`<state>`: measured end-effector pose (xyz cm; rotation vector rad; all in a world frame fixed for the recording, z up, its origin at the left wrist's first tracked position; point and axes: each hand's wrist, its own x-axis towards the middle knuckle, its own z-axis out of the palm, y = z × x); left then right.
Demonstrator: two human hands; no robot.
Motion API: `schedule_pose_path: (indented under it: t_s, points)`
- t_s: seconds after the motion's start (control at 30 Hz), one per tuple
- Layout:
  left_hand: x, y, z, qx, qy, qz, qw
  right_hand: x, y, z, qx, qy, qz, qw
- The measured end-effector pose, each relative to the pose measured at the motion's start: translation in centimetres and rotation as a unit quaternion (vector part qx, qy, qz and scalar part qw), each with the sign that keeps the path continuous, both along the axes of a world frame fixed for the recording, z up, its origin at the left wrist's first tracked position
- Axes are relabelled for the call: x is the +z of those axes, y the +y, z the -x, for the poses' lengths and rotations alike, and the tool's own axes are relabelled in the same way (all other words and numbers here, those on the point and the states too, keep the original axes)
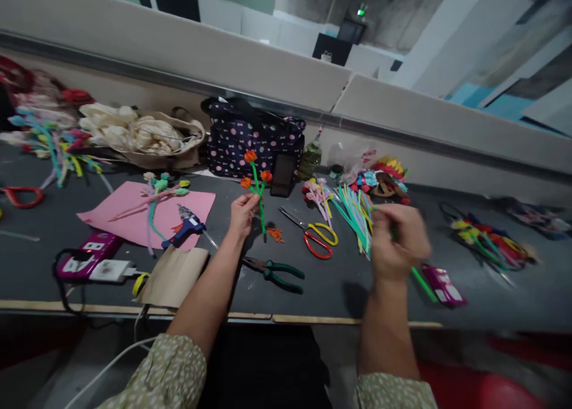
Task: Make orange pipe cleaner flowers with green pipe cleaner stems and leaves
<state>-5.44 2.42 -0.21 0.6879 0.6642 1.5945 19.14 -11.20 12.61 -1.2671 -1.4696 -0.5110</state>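
Note:
Pinched in my left hand [243, 214] is a green-stemmed flower sprig [261, 205] with three orange blooms, held upright over the table. My right hand [399, 240] is raised to the right, its fingers closed around a green pipe cleaner [422, 284] whose lower end shows below the hand. Between the hands lie scissors [318, 240] with red and yellow handles, a small orange piece [276, 236] and green-handled pliers [273, 272]. A bundle of green and white pipe cleaners [356, 215] is just left of my right hand.
To the left are a blue glue gun [184, 230], pink paper [129, 209], a brown pad [172, 278] and a purple power strip [92, 255]. A dotted bag [254, 136], phone [283, 175] and bottle [311, 156] stand behind. Colourful pipe cleaners [494, 242] lie far right.

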Motion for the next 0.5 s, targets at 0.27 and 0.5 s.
schedule_pose_path:
  t_s: [0.27, 0.5]
  points:
    - [0.3, -0.7, -0.3, -0.005, 0.048, -0.027, 0.998, -3.6, 6.8, 8.9, 0.217, -0.103, 0.178, 0.954]
    - [0.3, -0.8, -0.2, -0.002, 0.082, -0.043, 0.996, -2.5, 8.5, 10.0, 0.233, -0.124, 0.210, 0.941]
